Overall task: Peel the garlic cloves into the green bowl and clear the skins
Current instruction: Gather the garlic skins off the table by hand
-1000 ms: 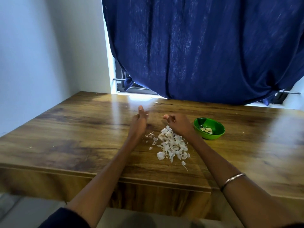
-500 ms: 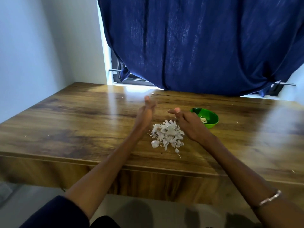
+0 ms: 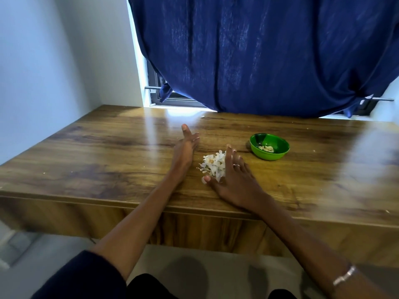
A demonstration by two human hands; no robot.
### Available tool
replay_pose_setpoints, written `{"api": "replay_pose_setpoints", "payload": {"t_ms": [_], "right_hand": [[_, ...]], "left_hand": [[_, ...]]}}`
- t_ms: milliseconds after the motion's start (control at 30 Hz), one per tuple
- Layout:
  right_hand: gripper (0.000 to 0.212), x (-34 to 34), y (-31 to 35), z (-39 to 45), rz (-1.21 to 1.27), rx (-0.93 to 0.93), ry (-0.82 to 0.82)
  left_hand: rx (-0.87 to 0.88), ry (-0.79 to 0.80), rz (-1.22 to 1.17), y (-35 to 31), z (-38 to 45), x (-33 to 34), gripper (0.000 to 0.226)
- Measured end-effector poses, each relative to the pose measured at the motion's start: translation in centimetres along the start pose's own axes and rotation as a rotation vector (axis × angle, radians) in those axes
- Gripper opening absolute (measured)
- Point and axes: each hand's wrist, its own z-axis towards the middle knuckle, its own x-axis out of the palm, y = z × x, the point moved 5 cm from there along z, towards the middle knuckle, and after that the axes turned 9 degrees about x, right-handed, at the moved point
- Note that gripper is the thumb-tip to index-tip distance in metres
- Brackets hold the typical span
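A heap of white garlic skins [image 3: 212,164] lies on the wooden table [image 3: 108,160]. My right hand [image 3: 234,180] lies flat against the heap's right side, fingers straight, thumb curved under its near edge. My left hand [image 3: 186,147] stands on its edge a little left of the heap, fingers straight, not touching the skins. The green bowl [image 3: 278,155] sits to the right of the heap with several peeled cloves [image 3: 266,148] inside.
A dark blue curtain [image 3: 259,50] hangs over the window at the table's back edge. A white wall stands to the left. The table's front edge runs just below my right wrist. Small skin flecks dot the tabletop.
The heap has been pushed tighter together. My right hand has dropped flat against its right side, and my left hand has drawn slightly away to the left.
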Motion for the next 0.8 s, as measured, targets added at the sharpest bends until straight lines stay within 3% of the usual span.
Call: {"api": "replay_pose_setpoints", "payload": {"t_ms": [267,467,633,800], "right_hand": [[0.126,-1.8,1.5,2.9,0.296,-0.031,-0.08],[0.145,-3.3,-1.9,-0.2,0.134,-0.082,0.029],[0.131,-0.6,1.6,0.7,0.077,-0.141,-0.023],[0.118,-2.1,3.3,4.0,0.092,-0.119,-0.141]], "left_hand": [[-0.09,-0.147,-0.298,1.5,0.3,1.1,0.087],[-0.093,-0.182,-0.414,2.6,0.7,1.2,0.087],[-0.126,-0.216,-0.552,2.6,0.4,0.7,0.09],[-0.16,-0.208,-0.615,2.5,0.1,0.3,0.091]]}}
